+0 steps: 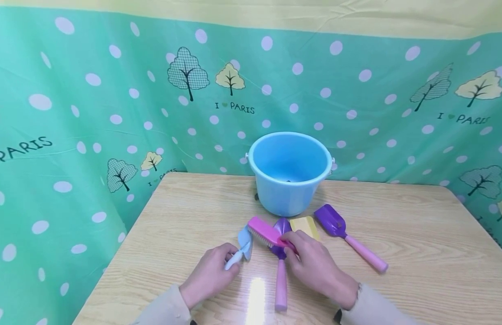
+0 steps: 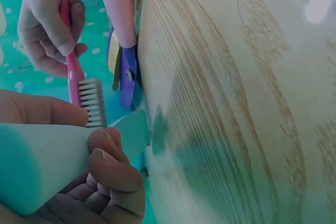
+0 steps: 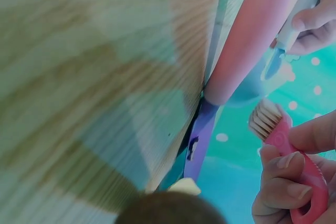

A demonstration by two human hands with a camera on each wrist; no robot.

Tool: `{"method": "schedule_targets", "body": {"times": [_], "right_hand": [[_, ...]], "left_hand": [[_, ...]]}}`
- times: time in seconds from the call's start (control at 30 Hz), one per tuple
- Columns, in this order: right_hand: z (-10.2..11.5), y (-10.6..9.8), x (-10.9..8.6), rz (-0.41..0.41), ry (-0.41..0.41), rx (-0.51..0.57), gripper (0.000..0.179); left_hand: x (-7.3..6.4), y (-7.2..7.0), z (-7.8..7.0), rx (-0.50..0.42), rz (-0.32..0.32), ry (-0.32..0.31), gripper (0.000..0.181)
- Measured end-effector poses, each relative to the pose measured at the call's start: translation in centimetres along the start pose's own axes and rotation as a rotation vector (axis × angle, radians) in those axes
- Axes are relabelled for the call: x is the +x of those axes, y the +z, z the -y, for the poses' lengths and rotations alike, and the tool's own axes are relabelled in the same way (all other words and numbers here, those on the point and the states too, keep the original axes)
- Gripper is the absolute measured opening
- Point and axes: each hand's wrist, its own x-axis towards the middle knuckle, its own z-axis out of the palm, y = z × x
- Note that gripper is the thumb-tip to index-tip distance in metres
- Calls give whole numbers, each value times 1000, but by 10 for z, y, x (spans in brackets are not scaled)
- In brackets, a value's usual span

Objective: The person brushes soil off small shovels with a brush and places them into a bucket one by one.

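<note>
In the head view my left hand grips the pale handle of a small light blue toy shovel, its blade pointing away over the table. My right hand holds a pink brush by its handle, with the pale bristles facing down and left. The brush head is close to the shovel blade; whether they touch, I cannot tell. Under the brush lies a purple shovel with a pink handle, its blade partly covered. The left wrist view also shows the brush bristles just beyond the light blue blade.
Behind the tools stands a light blue bucket with a few small dark bits inside. A yellow flat piece lies before it, partly hidden. To the right is another purple shovel. A dotted green curtain hangs behind the wooden table.
</note>
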Motion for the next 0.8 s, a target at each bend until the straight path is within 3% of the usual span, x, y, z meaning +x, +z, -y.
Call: {"method": "schedule_targets", "body": {"times": [0.47, 0.8], "right_hand": [[16, 5, -2, 11, -105, 79, 28], [26, 4, -6, 64, -96, 34, 29]], "left_hand": [[1, 0, 0, -9, -1, -21, 26], [1, 0, 0, -34, 5, -25, 26]]}}
